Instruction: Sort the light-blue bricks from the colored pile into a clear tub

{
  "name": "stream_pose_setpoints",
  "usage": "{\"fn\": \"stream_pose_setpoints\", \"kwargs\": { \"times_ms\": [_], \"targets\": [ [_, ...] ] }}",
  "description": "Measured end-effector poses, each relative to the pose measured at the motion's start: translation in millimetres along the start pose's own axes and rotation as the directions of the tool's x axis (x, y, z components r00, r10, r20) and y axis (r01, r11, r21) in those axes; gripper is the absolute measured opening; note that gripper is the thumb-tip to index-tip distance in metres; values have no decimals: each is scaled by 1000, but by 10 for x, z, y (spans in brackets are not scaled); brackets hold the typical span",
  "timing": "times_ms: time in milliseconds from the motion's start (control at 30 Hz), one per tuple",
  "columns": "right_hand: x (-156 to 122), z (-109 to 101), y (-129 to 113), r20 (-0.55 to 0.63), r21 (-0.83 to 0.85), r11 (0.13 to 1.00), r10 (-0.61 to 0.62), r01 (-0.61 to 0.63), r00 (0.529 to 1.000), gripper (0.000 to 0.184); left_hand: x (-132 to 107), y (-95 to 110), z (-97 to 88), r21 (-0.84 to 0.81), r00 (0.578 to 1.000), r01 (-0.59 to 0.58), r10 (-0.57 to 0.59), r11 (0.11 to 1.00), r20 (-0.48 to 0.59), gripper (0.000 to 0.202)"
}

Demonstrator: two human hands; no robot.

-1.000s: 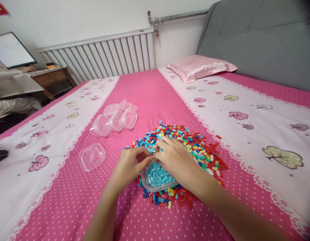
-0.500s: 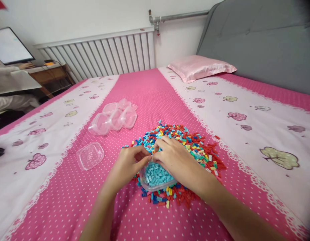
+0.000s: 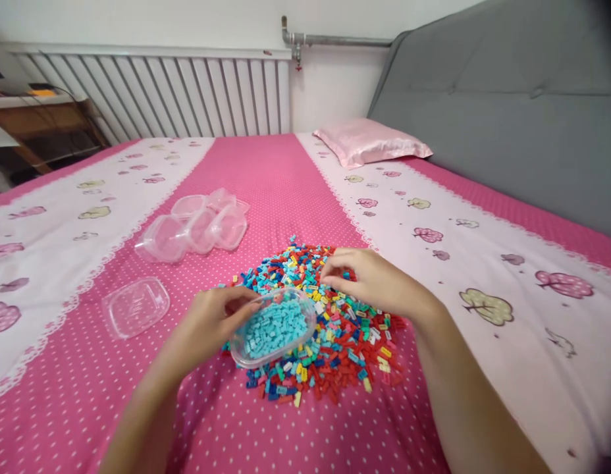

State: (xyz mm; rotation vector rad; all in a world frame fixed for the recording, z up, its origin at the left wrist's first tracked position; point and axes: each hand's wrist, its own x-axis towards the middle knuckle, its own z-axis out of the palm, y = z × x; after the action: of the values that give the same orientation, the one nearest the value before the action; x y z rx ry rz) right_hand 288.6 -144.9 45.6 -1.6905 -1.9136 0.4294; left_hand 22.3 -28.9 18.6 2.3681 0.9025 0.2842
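Note:
A heap of small coloured bricks (image 3: 335, 336) in red, blue, yellow and turquoise lies on the pink dotted bedspread (image 3: 266, 178). On its near left side sits a clear plastic container (image 3: 276, 327) filled with light blue bricks. My left hand (image 3: 214, 319) curls around the container's left rim. My right hand (image 3: 372, 280) hovers over the far right of the heap, fingers bent and pinched toward the bricks; whether a brick is between them I cannot make out.
A clear lid (image 3: 135, 305) lies to the left of the heap. Several empty clear containers (image 3: 197, 227) are clustered farther back. A pink pillow (image 3: 372, 139) rests by the grey headboard (image 3: 507, 99). A radiator (image 3: 152, 92) lines the far wall.
My right hand left the container and moved right onto the far side of the heap. My left hand stays at the container's rim. The view turned right, so everything shifted left.

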Motion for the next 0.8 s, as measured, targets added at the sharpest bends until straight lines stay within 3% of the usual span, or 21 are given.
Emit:
{"fn": "stream_pose_setpoints", "kwargs": {
  "times_ms": [67,133,200,367,500,800],
  "targets": [
    [-26,5,73,179,22,999,44,-49,983,13,-13,-86,-71,14,1000,22,-22,1000,-5,38],
    [-41,25,95,345,31,994,92,-109,934,10,-24,-160,-127,31,999,32,-32,999,-6,40],
    [-42,58,51,425,26,989,121,-146,897,10,-29,-213,-160,41,999,46,-46,998,-9,41],
    [-31,183,-175,460,-118,986,160,-119,873,16,-16,-257,-162,45,998,70,-70,997,-3,41],
    [-43,284,-216,436,-270,956,230,-117,870,22,-7,-225,-144,14,998,61,-61,998,5,41],
    [-30,414,-271,462,-352,931,262,-96,847,16,-11,-167,-132,0,998,57,-57,998,6,41]
  ]
}}
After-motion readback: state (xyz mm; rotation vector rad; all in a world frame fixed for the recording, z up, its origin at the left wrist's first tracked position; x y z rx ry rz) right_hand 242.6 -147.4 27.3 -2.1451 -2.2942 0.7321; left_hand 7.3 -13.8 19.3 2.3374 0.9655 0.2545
